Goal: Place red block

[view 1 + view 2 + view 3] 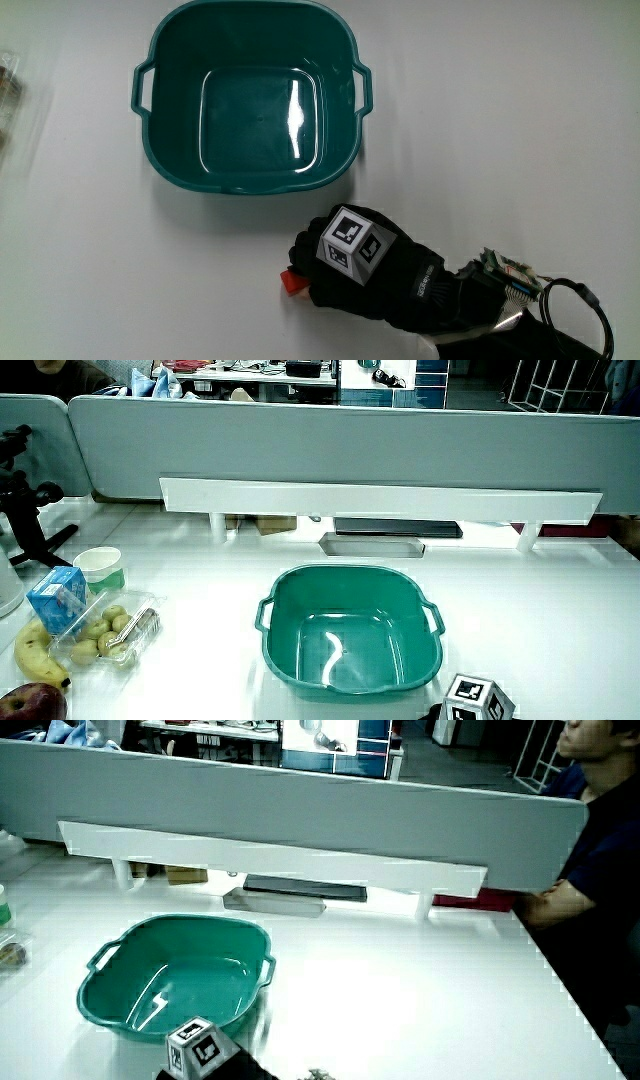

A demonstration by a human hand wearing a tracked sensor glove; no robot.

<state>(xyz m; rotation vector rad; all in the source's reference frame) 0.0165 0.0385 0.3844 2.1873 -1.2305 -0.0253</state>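
My hand (pixel 365 262) lies low on the white counter (pixel 520 130), nearer to me than the teal basin (pixel 252 95) and close to its rim, though not touching it. The small patterned cube (pixel 350 243) sits on the back of my glove, and in both side views that cube is almost all of me that shows, poking up just in front of the basin (pixel 350 628). My grip is curled down around the red block (pixel 293 283): the fingers are folded over it, and only a small red corner peeks out from under the fingertips (pixel 303 250), resting on or just above the counter; I cannot tell which. My forearm (pixel 480 310) runs back toward me, with a small circuit board (pixel 508 272) and a looping black cable (pixel 578 312) at the wrist. The basin stands upright with nothing in it, its glossy floor catching a streak of light, and it has a handle on each side. In a side view a banana (pixel 32 650), a clear tray of small green fruit (pixel 105 632), a blue carton (pixel 58 596) and a white cup (pixel 98 568) are grouped on the counter well apart from the basin, and a low grey partition (pixel 400 455) closes off the counter.
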